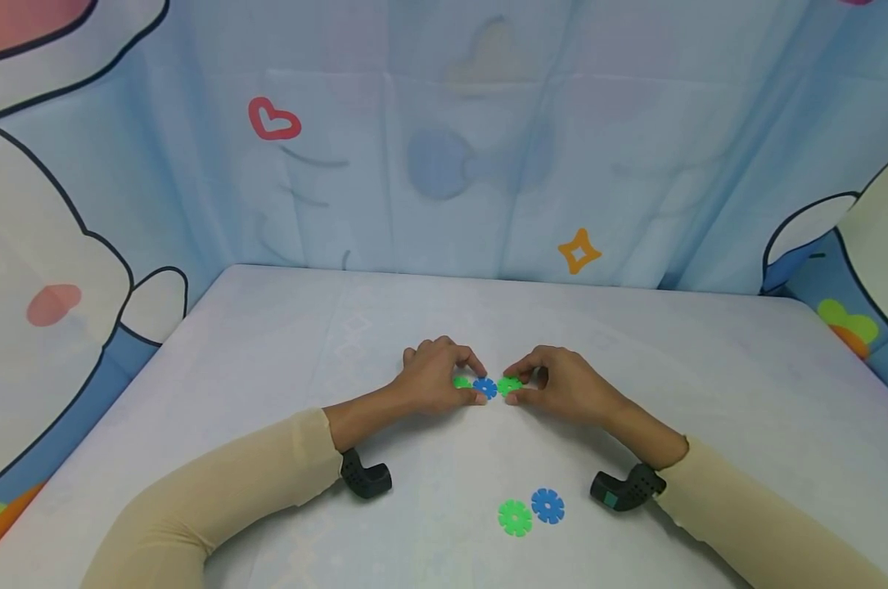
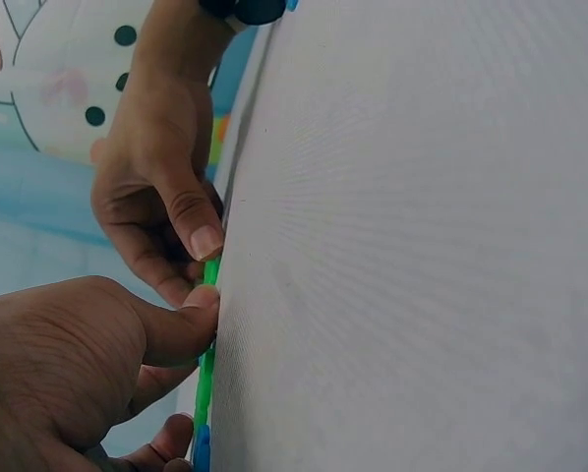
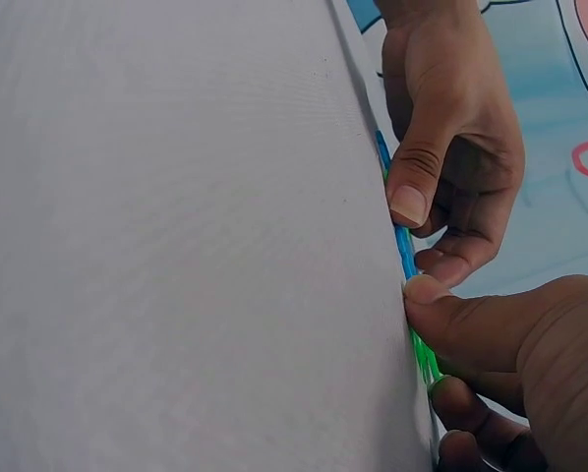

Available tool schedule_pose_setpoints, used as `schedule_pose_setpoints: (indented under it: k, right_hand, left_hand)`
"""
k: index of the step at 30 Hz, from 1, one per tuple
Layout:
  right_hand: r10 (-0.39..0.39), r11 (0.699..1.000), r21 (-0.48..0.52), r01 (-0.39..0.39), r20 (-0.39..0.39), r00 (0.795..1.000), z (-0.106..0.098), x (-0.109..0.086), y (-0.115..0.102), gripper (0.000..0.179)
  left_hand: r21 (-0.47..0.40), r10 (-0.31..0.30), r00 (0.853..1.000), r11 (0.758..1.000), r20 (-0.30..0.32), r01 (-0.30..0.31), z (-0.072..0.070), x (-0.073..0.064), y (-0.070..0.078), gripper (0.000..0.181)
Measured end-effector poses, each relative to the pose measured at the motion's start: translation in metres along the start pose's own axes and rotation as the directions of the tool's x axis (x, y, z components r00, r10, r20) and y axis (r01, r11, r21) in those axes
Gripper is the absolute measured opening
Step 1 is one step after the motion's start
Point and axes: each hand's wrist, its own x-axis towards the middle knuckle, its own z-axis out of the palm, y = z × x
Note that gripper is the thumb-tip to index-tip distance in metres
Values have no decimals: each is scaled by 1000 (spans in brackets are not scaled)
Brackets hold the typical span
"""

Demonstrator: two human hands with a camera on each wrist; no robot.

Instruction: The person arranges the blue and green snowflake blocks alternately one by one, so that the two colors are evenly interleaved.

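Note:
A short row of flat, notched plastic discs lies low at the table surface between both hands. My left hand (image 1: 436, 376) pinches a blue notched disc (image 1: 484, 388) between thumb and fingers. Beside it, partly covered by that hand, is a green disc (image 1: 462, 382); another blue disc (image 2: 203, 447) shows past it in the left wrist view. From the other side, my right hand (image 1: 565, 384) pinches a green notched disc (image 1: 509, 386) by its edges. This green disc meets the right side of the pinched blue one.
Nearer the front of the white-covered table (image 1: 385, 540) lie a loose green disc (image 1: 515, 518) and a loose blue disc (image 1: 548, 505), side by side. A printed light-blue curtain (image 1: 429, 221) hangs behind the far edge. Both wrists wear black camera mounts.

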Motion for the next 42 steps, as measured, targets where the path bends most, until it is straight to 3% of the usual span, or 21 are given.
schedule_pose_setpoints:
  k: [15,24,31,38,42]
  right_hand:
    - [16,999,-28,-15,12,1000,-2,-2,-1,37]
    - [57,997,-56,-54,46,997,-10,-24,-3,47]
    - [-64,998,-20,68,156,986,-15,-51,-7,52]
    - [-46,999,13,44,285,957,-21,-76,-15,53]
    - [-87,996,49,75,328,941,-22,-89,-17,48]
  left_hand:
    - [-8,-6,1000,1000,16,6,0,-1,1,30]
    - [16,-13,1000,1000,16,13,2,1,7,32]
    - [46,-11,1000,999,2,11,4,4,10,34]
    - [57,4,1000,998,4,-5,5,6,14,35]
    - [55,14,1000,998,13,-15,7,8,16,35]
